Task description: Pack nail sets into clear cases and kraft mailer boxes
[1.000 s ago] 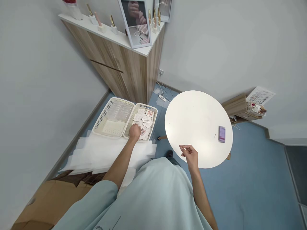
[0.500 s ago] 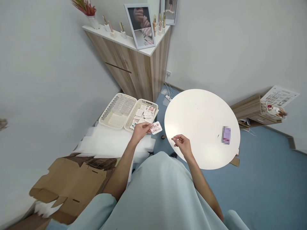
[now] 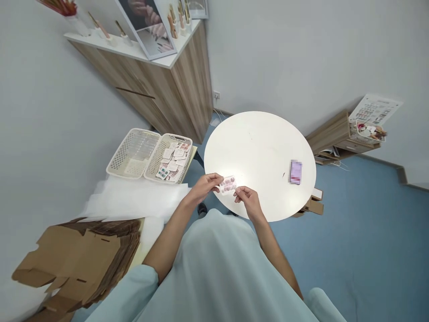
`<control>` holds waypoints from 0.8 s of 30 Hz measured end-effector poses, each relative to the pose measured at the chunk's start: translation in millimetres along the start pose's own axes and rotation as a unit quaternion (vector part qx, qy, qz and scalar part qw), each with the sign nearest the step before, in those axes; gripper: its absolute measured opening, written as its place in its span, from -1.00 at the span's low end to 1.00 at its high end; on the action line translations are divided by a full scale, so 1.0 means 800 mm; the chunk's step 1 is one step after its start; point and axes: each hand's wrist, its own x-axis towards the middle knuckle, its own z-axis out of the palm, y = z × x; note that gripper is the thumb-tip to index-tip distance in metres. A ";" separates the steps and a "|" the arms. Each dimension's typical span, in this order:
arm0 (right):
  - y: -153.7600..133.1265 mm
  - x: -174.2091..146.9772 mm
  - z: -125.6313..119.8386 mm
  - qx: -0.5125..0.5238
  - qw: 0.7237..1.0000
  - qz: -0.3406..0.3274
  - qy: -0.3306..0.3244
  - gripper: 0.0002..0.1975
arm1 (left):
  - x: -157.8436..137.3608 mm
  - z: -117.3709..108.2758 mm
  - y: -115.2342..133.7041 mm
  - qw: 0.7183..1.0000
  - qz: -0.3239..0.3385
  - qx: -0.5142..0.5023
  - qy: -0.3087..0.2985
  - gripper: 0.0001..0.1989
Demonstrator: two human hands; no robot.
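A small white blister pack (image 3: 228,184) with rows of pink oval pieces is held over the near left edge of the round white table (image 3: 258,134). My left hand (image 3: 205,187) pinches its left edge between thumb and fingers. At the pack's lower right corner, my right hand (image 3: 248,200) has its thumb and fingertips closed on it. To the left, a cream basket (image 3: 152,172) holds several similar small packs (image 3: 172,156), mostly white with some pink and teal pieces. Beside it stands another cream basket (image 3: 112,167) with clear plastic trays in it.
A blurred purple item (image 3: 295,172) lies on the table's right side. White sheets (image 3: 134,199) and stacked flat brown cardboard boxes (image 3: 80,255) lie at my left. A wooden cabinet (image 3: 161,98) stands in the corner; a low wooden shelf (image 3: 331,134) is at the right wall.
My left hand has brought the blister pack rightward from beside the basket to over the table edge. My right hand now meets its corner. The view has shifted to the right.
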 end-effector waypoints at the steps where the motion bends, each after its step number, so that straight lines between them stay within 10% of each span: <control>1: 0.000 -0.003 -0.007 0.021 1.000 0.007 -0.006 -0.66 | 0.003 0.007 -0.002 0.999 0.001 -0.036 -0.033 -0.50; 9: 0.000 -0.018 -0.041 0.117 0.992 0.046 -0.018 -0.63 | 0.020 0.056 -0.013 0.976 -0.003 -0.130 -0.174 -0.28; 18: -0.004 -0.034 -0.042 -0.096 0.982 -0.058 0.154 -0.70 | 0.028 0.072 -0.027 0.995 0.003 -0.084 -0.053 -0.28; 24: -0.003 -0.042 -0.006 -0.319 0.904 -0.237 0.160 -0.78 | 0.020 0.073 -0.035 0.999 0.025 -0.017 0.020 -0.29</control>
